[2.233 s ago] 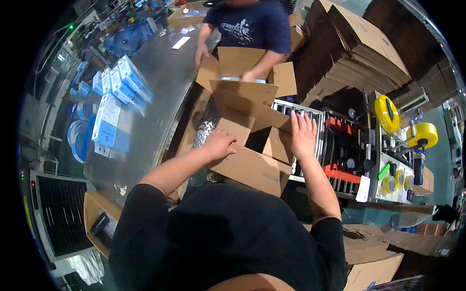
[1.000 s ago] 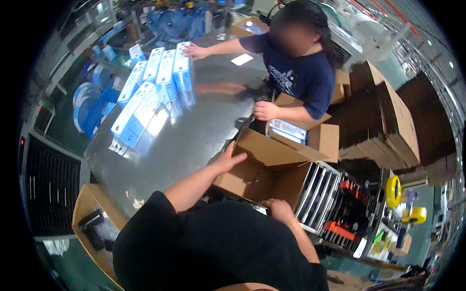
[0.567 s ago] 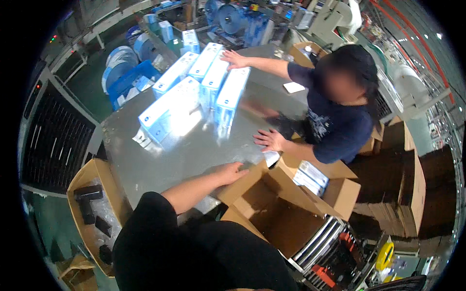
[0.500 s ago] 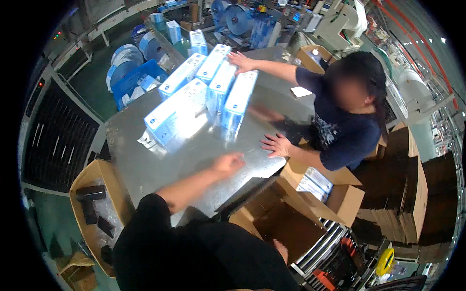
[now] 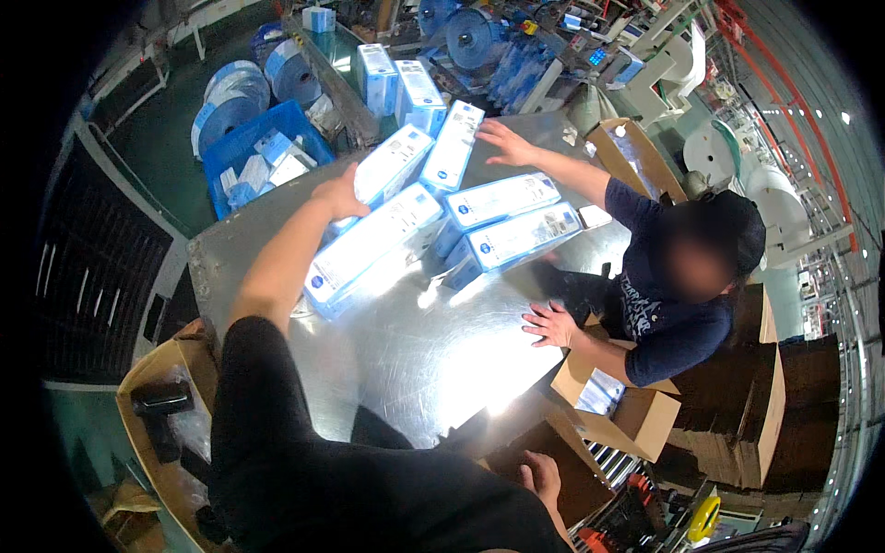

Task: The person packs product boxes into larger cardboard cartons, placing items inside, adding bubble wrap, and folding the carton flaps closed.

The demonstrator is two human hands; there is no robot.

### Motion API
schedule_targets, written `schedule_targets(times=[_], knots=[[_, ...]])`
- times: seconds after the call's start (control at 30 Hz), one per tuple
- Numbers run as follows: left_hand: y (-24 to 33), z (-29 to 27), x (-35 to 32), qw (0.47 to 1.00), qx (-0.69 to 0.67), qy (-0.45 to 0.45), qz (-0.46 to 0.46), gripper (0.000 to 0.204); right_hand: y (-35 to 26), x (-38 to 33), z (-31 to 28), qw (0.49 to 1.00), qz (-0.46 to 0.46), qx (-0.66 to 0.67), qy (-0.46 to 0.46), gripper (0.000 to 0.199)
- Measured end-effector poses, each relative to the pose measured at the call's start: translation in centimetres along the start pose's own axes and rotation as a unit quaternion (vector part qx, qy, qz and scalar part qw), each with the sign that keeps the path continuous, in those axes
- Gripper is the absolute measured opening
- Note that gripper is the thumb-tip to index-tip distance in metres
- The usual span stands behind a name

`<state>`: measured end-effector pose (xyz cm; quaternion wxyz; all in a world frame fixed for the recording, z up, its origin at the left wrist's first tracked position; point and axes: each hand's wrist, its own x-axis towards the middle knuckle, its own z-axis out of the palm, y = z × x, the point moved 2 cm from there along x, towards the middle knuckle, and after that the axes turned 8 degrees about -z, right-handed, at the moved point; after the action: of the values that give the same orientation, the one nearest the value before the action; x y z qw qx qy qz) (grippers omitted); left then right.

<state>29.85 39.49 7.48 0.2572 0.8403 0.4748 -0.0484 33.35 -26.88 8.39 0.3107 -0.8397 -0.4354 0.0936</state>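
Note:
Several long white-and-blue boxes stand in a cluster on the metal table. My left hand (image 5: 341,195) reaches across and grips the near-left end of one white-and-blue box (image 5: 395,164). Right in front of it lies another long box (image 5: 376,241). Low in the view, my right hand (image 5: 542,477) hangs over an open brown carton (image 5: 579,484), its fingers loosely bent and apart with nothing visible in them. Across the table, a co-worker's one hand (image 5: 505,143) is at the far end of an upright box (image 5: 454,146); the other hand (image 5: 550,324) lies flat on the tabletop (image 5: 387,369).
A smaller open carton (image 5: 650,419) with packs inside stands by the co-worker. Left of the table are a blue crate (image 5: 212,166) and a carton of black pieces (image 5: 129,387). Flattened cardboard (image 5: 751,405) is stacked at right. More boxes (image 5: 376,78) stand behind.
My left hand has moved from the bare tabletop to the left box. Two boxes on the right have turned sideways toward the co-worker. The co-worker's far hand has shifted right.

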Motion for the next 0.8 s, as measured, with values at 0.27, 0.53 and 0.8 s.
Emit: schedule_targets(times=[0.27, 0.53, 0.8], knots=[[-6.9, 5.2, -10.9, 0.878, -0.380, -0.288, -0.035, 0.082, -5.4, 10.2, 5.1, 0.988, -0.064, 0.121, -0.077, 0.039], [-4.9, 19.5, -18.4, 0.793, -0.465, -0.394, 0.009, 0.090, -10.4, 17.2, 10.1, 0.978, -0.164, -0.040, -0.121, 0.062], [9.7, 8.2, -4.9, 0.931, -0.186, 0.060, 0.308, 0.043, -9.8, 14.6, 10.3, 0.982, -0.005, -0.145, -0.123, 0.060]])
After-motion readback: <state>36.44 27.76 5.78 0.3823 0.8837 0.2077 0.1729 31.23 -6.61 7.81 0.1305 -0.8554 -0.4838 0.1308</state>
